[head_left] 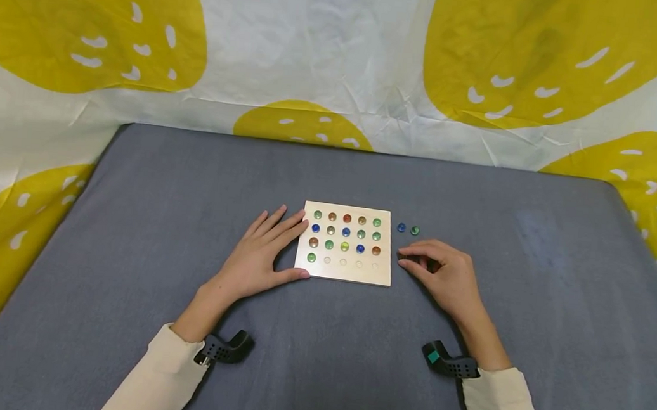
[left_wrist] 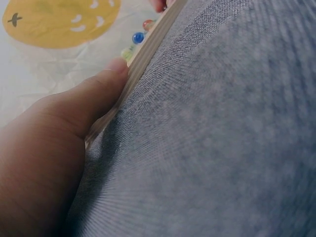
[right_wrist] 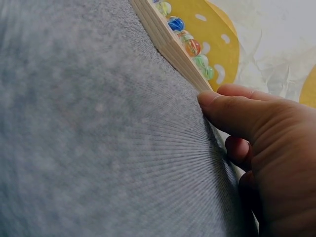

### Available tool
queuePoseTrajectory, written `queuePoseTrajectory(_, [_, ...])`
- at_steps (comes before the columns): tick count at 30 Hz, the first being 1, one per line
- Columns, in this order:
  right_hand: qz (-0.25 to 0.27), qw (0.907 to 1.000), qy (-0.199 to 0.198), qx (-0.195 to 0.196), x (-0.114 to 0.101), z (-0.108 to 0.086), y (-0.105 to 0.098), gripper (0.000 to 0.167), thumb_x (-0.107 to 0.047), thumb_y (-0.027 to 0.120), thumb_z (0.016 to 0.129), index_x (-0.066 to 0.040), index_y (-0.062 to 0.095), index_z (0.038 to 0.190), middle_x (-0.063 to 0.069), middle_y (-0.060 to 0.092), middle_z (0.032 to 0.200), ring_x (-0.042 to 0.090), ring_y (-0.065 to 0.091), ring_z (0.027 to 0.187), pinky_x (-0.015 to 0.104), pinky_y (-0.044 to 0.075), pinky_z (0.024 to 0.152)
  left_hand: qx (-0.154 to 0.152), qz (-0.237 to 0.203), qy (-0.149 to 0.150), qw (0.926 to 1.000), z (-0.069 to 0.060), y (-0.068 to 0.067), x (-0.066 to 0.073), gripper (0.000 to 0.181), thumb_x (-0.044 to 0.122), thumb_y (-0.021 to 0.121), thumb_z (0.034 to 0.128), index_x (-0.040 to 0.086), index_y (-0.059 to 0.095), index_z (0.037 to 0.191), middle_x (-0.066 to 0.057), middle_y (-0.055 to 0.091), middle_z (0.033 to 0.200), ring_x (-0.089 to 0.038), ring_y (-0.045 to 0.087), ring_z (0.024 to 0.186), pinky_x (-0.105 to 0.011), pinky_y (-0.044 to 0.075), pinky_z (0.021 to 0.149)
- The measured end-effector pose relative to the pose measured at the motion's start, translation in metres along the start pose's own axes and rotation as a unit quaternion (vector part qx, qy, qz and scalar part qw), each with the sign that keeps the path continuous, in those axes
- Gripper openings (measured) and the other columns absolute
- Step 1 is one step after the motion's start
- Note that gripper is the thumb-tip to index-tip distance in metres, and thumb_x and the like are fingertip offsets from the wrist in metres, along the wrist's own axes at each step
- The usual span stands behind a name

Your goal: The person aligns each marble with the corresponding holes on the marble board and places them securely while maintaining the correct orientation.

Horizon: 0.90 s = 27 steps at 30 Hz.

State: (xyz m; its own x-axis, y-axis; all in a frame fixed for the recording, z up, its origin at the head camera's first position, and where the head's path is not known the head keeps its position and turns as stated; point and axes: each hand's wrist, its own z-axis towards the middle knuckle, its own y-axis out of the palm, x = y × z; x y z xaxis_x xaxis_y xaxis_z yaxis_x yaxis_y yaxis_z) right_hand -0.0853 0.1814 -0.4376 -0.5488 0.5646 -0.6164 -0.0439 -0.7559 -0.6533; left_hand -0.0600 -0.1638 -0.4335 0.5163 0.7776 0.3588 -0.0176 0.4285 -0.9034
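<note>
Touching the board [head_left: 349,274] on the worktop [head_left: 317,363], the left hand [head_left: 259,254] lay spread; the right hand [head_left: 443,267] bunched its fingertips alongside, any pinched marble indiscernible. Its knuckles could have knocked the loose marbles [head_left: 415,231] away.

A screened-off tabletop workspace — yellow-and-white patterned cloth [head_left: 317,39] behind a grey-covered table [head_left: 150,218].

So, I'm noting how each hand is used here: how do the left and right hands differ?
The left hand has its fingers spread; the right hand has them bent, thumb and index tips close together. The left hand touches the wooden board at its left edge; the right hand is beside the board's right edge, and I can't tell whether it pinches anything. Both emerge from light sleeves.
</note>
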Motion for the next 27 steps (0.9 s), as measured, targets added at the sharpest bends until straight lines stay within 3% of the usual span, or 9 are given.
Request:
queuePoseTrajectory(7, [0.006,1.0,-0.001,0.005,-0.002,0.0,0.002,0.022,-0.005,0.082,0.074,-0.015,0.077,0.092,-0.007,0.068,0.088,0.003,0.048,0.061,0.017,0.036,0.05,0.001,0.002,-0.003,1.0,-0.003,0.001,-0.002,0.087,0.055,0.07,0.0798,0.013,0.038,0.148,-0.003,0.03,0.154,-0.029,0.017,0.143,-0.047,0.007,0.116])
queuePoseTrajectory(17, [0.054,0.9965,0.047,0.042,-0.015,0.004,0.0,0.018,-0.007,0.08,0.077,-0.015,0.078,0.093,-0.005,0.068,0.085,0.007,0.046,0.059,0.02,0.035,0.049,0.0,0.003,-0.006,1.0,-0.003,0.003,-0.002,0.086,0.056,0.068,0.0809,0.014,0.036,0.149,-0.001,0.029,0.155,-0.029,0.016,0.144,-0.046,0.006,0.116])
queuePoseTrajectory(27, [0.051,0.9971,0.041,0.041,-0.037,0.012,0.006,0.015,-0.011,0.08,0.078,-0.015,0.077,0.093,-0.005,0.068,0.086,0.007,0.046,0.059,0.019,0.036,0.049,-0.001,0.006,-0.006,1.0,-0.002,0.003,-0.002,0.087,0.056,0.068,0.0805,0.015,0.036,0.149,-0.001,0.028,0.155,-0.028,0.015,0.144,-0.046,0.006,0.116])
